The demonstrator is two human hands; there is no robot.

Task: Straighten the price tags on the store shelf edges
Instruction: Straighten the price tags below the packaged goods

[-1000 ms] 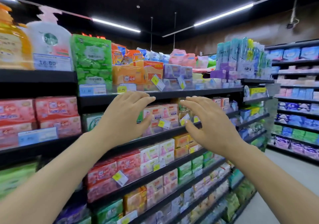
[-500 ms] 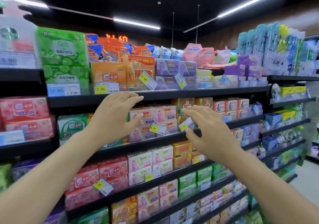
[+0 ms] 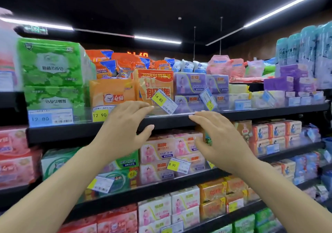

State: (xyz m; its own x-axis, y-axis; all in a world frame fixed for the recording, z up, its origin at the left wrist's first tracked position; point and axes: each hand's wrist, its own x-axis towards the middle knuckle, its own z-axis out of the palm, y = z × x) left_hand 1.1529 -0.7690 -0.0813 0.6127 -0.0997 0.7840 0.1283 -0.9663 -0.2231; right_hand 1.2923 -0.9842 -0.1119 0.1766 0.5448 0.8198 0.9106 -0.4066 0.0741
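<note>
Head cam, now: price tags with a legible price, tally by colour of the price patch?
Yellow: 3 (12 90 tag, 14 80 tag, 8 90 tag)
Blue: 1 (12 80 tag)
Total: 4
Other tags are too blurred to read.

Black ceiling (image 3: 125,1) overhead, long white strip lights (image 3: 157,39) cutting across it. Black shelving (image 3: 260,111) runs in tiers, crammed with bright packs (image 3: 52,71). A brown wall (image 3: 251,47) sits far back, an orange digital sign (image 3: 138,54) glowing there.
</note>
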